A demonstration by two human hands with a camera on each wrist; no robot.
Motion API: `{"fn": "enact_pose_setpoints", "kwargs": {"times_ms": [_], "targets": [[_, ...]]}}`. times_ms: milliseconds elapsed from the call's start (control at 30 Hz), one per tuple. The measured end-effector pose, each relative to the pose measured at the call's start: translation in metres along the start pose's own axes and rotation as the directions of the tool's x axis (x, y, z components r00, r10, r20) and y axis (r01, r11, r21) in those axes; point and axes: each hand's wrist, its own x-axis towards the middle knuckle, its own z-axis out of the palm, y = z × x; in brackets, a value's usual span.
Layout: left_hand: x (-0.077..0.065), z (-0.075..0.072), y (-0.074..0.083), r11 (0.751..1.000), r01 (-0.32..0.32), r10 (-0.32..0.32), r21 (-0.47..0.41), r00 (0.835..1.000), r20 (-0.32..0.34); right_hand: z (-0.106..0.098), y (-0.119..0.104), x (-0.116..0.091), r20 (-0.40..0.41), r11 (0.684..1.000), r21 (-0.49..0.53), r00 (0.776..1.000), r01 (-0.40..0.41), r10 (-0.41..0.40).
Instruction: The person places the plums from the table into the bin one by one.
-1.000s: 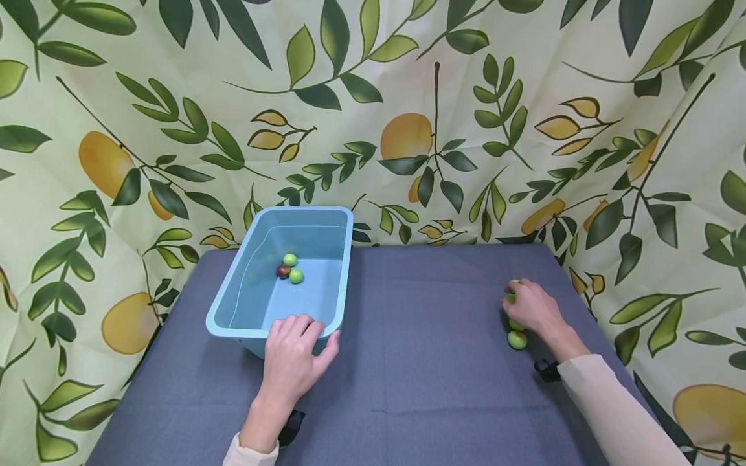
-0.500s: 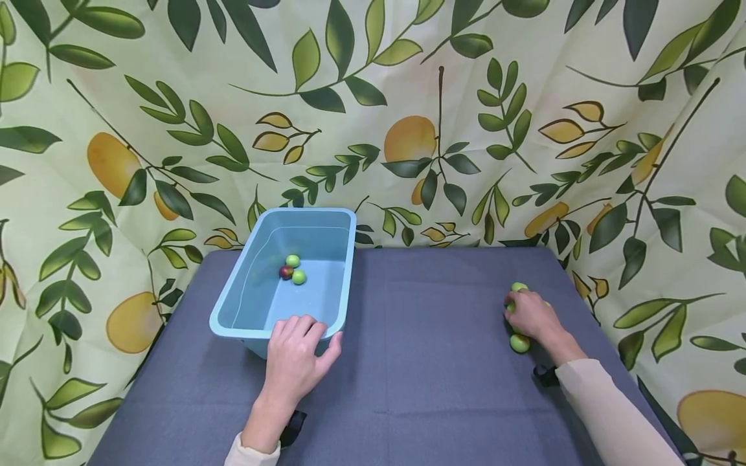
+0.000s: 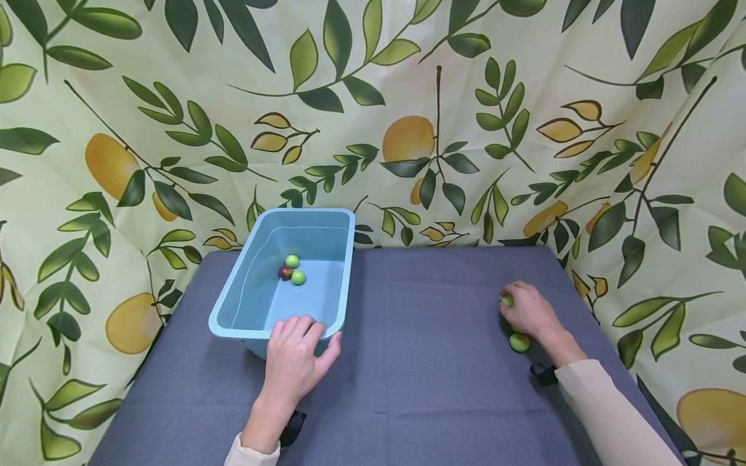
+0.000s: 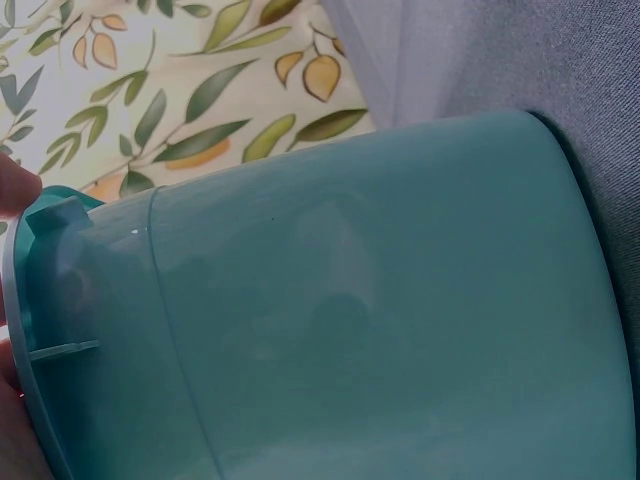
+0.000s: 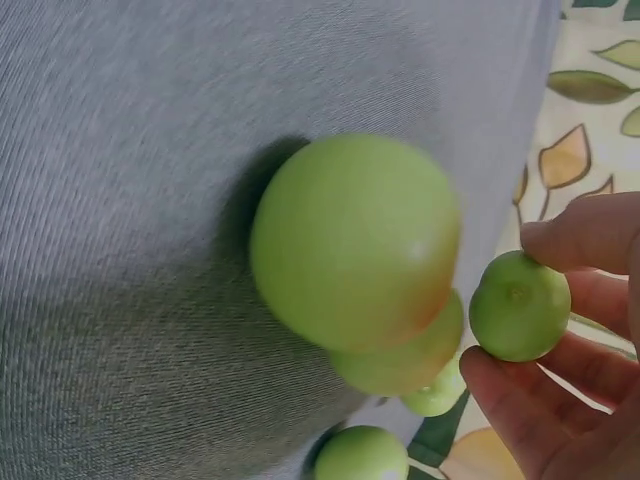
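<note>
My left hand [image 3: 298, 359] grips the near rim of a light blue plastic bin [image 3: 241, 334], fingers hooked over the edge; the left wrist view shows the bin's outer wall [image 4: 380, 300]. Inside the bin lie two green plums, one farther back [image 3: 292, 261] and one nearer [image 3: 298, 277], touching a dark red plum [image 3: 285, 272]. At the table's right side, my right hand [image 3: 531, 312] pinches a small green plum [image 5: 520, 305] between thumb and fingertips. Several more green plums sit in a row below it, among them a red-blushed plum [image 5: 355, 240]; the hand partly hides them in the head view.
A dark grey-blue cloth [image 3: 425, 362] covers the table. Behind it and along both sides hangs a leaf-and-fruit patterned curtain [image 3: 344, 129]. The nearest loose plum [image 3: 519, 342] lies close to the right wrist's black strap [image 3: 543, 374].
My right hand has shifted slightly among the plums and now pinches one, covering the far plum that showed half a second ago. The left hand and bin stay put.
</note>
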Motion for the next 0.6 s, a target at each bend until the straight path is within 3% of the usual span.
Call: {"fn": "enact_pose_setpoints", "kwargs": {"times_ms": [600], "targets": [[-0.001,0.001,0.000,1.000,0.010,-0.010,-0.005,1.000,0.007,-0.013,-0.031,-0.003,-0.101,0.994,-0.056,0.990,0.093,-0.099]]}}
